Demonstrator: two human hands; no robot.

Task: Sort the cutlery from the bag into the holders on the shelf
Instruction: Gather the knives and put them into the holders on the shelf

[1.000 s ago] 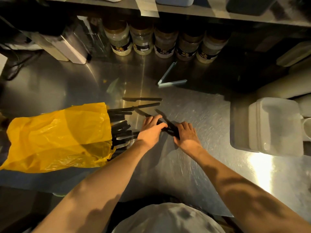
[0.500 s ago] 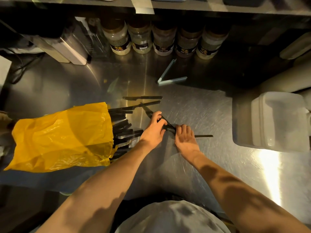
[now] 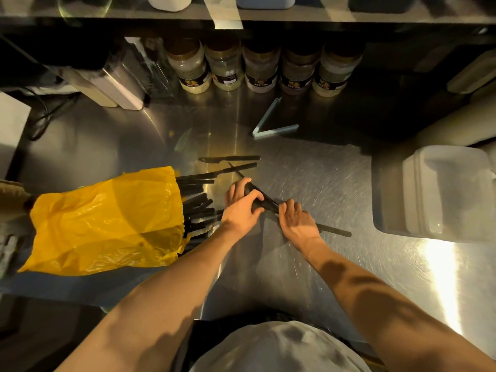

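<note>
Evidently the step in hand was the gathering of loose cutlery point(image 3: 198, 208) into one bundle on the steel counter point(image 3: 308, 167) ahead of lifting it. The left hand point(image 3: 243, 209) had fingers and thumb curled round a bundle point(image 3: 268, 204) of black pieces lying diagonally between the two hands. The right hand point(image 3: 299, 222) lay palm-down over the near end of that bundle with fingertips touching it; whether it pinched any piece could not be determined. One black handle point(image 3: 335, 231) projected from under the right hand toward the right. To do this step well, the pieces should be squared so their ends sit level, kept to one kind, and gripped firmly before leaving the counter, with any blade ends turned away from the palm. The stray handle should be drawn in first, as a loose piece would likely slide out. The cutlery appeared uniformly black, slim and matt, probably light plastic that would skate on the steel. Most of it spilled from the mouth of the yellow bag point(image 3: 107, 221), which lay on its side to the left. Two knives point(image 3: 230, 158) lay apart just beyond the hands. The shelf point(image 3: 268, 18) ran overhead, and which vessels on it were the holders could not be told
</note>
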